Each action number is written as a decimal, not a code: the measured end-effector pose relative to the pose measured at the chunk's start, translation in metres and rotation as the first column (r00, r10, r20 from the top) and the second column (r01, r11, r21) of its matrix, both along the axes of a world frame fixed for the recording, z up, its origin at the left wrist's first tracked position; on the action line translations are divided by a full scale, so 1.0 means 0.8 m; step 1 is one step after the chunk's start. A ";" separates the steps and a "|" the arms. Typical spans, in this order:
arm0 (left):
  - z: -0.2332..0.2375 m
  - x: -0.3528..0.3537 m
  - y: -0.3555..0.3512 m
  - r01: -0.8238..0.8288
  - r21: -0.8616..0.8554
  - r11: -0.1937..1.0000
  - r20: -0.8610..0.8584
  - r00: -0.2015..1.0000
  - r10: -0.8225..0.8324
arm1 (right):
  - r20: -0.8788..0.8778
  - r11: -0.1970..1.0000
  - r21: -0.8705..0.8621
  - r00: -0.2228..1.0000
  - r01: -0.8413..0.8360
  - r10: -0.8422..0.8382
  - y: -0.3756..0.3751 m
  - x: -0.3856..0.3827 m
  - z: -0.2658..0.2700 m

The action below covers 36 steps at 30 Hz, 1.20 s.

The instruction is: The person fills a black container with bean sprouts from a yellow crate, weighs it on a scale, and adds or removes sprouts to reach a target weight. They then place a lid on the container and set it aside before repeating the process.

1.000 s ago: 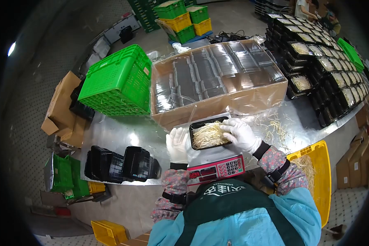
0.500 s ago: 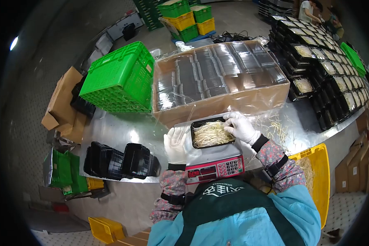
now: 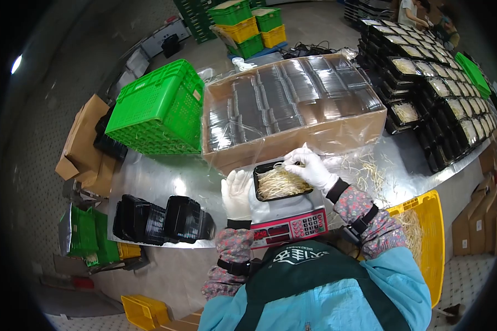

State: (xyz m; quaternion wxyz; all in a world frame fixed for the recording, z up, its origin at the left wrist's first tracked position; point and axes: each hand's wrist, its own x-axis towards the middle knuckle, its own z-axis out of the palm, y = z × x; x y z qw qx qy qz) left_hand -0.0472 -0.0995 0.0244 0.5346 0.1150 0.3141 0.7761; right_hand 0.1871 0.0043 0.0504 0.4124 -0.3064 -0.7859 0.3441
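Observation:
A black tray [image 3: 255, 186] of pale bean sprouts [image 3: 281, 183] rests on the platform of a red and white scale [image 3: 290, 227]. My left hand [image 3: 237, 194], in a white glove, lies palm up beside the tray's left side, fingers spread and holding nothing. Over the tray's upper right part is my gloved right hand [image 3: 309, 168], its fingers pinched together around a few sprouts at the tray's edge. Loose sprouts [image 3: 368, 171] are scattered on the metal table to the right.
A carton [image 3: 315, 131] of clear lids stands behind the tray, beside a green crate [image 3: 154, 110]. Stacked black trays [image 3: 182, 218] sit at left, filled packs [image 3: 442, 88] at right, near a yellow crate [image 3: 436, 243]. Two people [image 3: 411, 12] are at the far right.
My right hand has moved left and slightly up over the tray, fingers now pinched. My left hand stays open beside the tray. The whole view has shifted slightly.

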 end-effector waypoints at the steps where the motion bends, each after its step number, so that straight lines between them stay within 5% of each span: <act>1: 0.003 0.003 0.000 0.009 -0.008 1.000 -0.005 1.000 -0.009 | 0.072 1.000 0.009 0.997 0.019 -0.020 -0.002 -0.004 -0.011; 2: 0.004 0.005 0.000 0.007 -0.007 1.000 -0.010 1.000 -0.007 | 0.244 0.997 0.067 0.969 0.028 -0.043 0.000 -0.003 -0.023; 4: 0.004 0.006 -0.002 0.000 -0.007 1.000 -0.021 1.000 0.000 | 0.318 0.995 0.103 0.948 0.001 -0.034 0.001 0.000 -0.033; 8: -0.017 -0.017 -0.010 -0.048 -0.006 0.999 0.019 0.999 0.048 | 0.288 0.994 0.095 0.957 -0.059 0.029 0.009 0.029 -0.015; 10: -0.009 -0.021 -0.016 -0.080 -0.041 0.996 0.014 0.997 0.081 | 0.124 0.997 -0.059 0.991 -0.051 0.058 0.021 0.041 -0.017; 11: -0.009 -0.024 -0.016 -0.090 -0.045 0.995 0.024 0.996 0.091 | 0.211 0.998 0.064 0.977 0.001 -0.015 0.023 0.056 -0.015; 17: -0.003 -0.021 -0.008 -0.078 -0.030 0.996 0.004 0.997 0.078 | 0.268 0.990 0.107 0.956 0.093 -0.119 0.010 0.050 -0.005; 24: -0.024 0.007 0.033 0.084 0.089 0.993 -0.077 0.994 -0.077 | 0.565 0.925 0.317 0.825 -0.210 -0.006 -0.045 -0.017 -0.045; 26: -0.014 0.012 0.041 0.066 0.043 0.997 -0.076 0.995 -0.063 | 0.528 0.955 0.223 0.848 -0.197 0.051 -0.037 -0.011 -0.038; 30: -0.011 -0.003 0.062 0.084 0.021 0.996 -0.193 0.978 -0.079 | 0.125 0.998 0.059 0.991 0.028 -0.035 -0.017 0.029 -0.005; 33: -0.008 0.001 0.075 0.145 -0.038 0.989 -0.199 0.968 -0.150 | 0.169 0.989 0.063 0.975 0.133 -0.142 -0.002 0.047 -0.021; 36: -0.021 0.024 0.084 0.245 -0.084 0.966 -0.161 0.953 -0.255 | 0.390 0.996 0.088 0.919 0.033 -0.065 -0.017 0.048 -0.013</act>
